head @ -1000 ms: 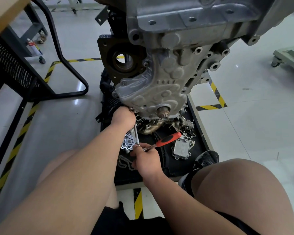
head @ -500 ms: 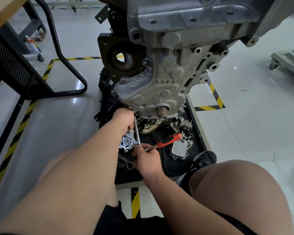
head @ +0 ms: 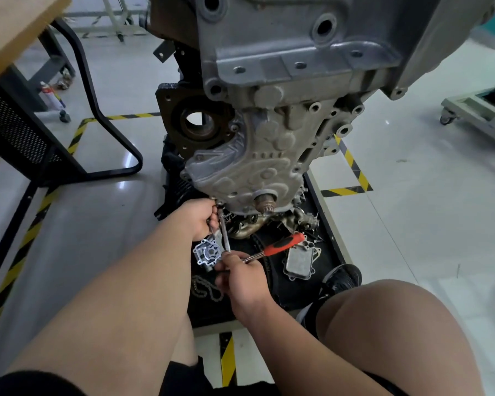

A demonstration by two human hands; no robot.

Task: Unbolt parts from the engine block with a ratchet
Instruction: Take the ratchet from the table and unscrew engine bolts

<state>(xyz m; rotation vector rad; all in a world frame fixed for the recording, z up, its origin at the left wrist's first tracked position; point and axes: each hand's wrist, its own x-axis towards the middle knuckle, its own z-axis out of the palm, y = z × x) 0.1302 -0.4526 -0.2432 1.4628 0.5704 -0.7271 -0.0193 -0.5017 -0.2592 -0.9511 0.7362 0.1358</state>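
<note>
Oil cooler (head: 299, 261) and pump housing (head: 207, 252) already lie on the tray (head: 333, 247), the timing cover (head: 249, 167) looks still bolted on, left hand (head: 200, 221) gripping the extension bar (head: 225, 232), right hand (head: 242, 277) fingers curled round the ratchet (head: 280, 244).

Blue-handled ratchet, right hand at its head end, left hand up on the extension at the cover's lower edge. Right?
Not quite: the head view shows the ratchet has a red and black handle, not blue. The rest is correct: the right hand grips it at the head end, and the left hand holds the extension at the lower edge of the cover.
</note>
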